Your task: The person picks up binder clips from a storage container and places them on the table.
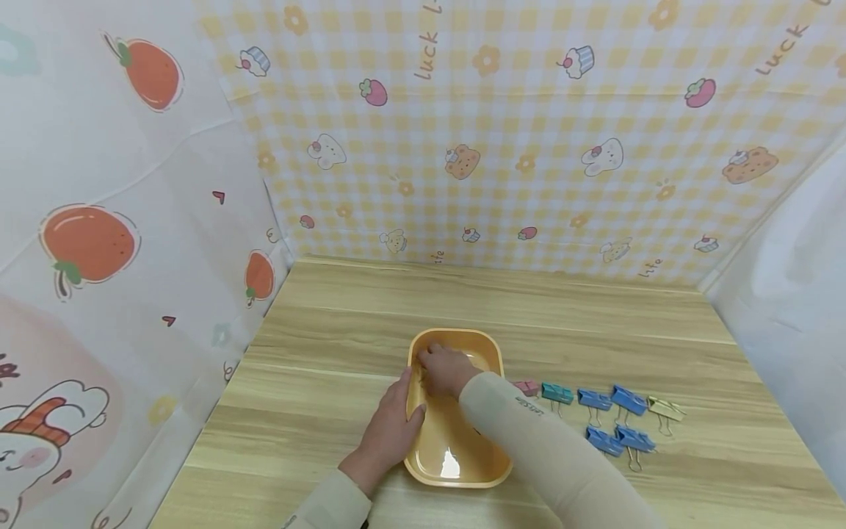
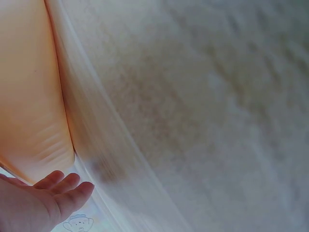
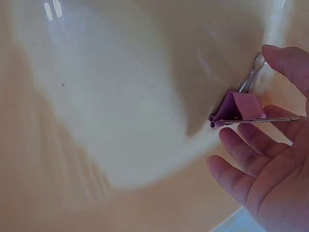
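A yellow plastic bin (image 1: pixel 456 481) stands on the wooden table. My left hand (image 1: pixel 390 426) holds its left wall, the thumb over the rim and the fingers along the outside. In the left wrist view those fingers (image 2: pixel 72 186) show beside the bin's wall (image 2: pixel 34 87). Inside the bin, toward its far left corner, is my right hand (image 1: pixel 449 371). The right wrist view shows this hand (image 3: pixel 270 169) holding a pink binder clip (image 3: pixel 248 106), the thumb at one wire handle and the other handle lying across the fingers.
Right of the bin lie several binder clips: a pink one (image 1: pixel 526 387) partly behind the right sleeve, a teal one (image 1: pixel 557 392), a yellow one (image 1: pixel 666 408) and several blue ones (image 1: pixel 628 399). A patterned cloth (image 1: pixel 489 147) hangs behind the table (image 1: pixel 330 308).
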A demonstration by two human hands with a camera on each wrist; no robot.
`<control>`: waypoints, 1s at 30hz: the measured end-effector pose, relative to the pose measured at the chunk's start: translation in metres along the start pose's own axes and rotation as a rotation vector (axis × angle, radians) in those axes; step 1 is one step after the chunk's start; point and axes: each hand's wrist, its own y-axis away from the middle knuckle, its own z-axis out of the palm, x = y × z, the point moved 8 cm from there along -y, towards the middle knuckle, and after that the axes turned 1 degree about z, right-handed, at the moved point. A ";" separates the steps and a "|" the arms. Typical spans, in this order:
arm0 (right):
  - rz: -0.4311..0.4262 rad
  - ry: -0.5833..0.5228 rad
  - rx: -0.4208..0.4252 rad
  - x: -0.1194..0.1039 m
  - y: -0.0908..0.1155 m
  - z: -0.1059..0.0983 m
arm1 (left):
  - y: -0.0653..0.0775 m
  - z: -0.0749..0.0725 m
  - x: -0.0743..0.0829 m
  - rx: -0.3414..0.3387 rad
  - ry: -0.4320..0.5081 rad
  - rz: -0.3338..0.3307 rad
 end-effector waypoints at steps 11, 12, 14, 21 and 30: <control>-0.004 0.010 0.065 -0.003 -0.002 0.001 | 0.000 0.000 0.000 0.006 0.012 0.002; -0.006 0.008 0.070 -0.003 -0.002 0.001 | 0.000 -0.001 0.000 0.006 0.011 0.003; -0.007 0.004 0.072 -0.005 -0.002 0.001 | 0.000 -0.001 0.000 0.008 0.013 0.002; -0.005 0.034 0.066 -0.008 -0.002 0.001 | 0.000 -0.002 0.001 0.014 0.011 0.002; -0.006 0.128 0.067 -0.011 -0.008 0.006 | -0.001 -0.003 0.003 0.024 0.000 0.018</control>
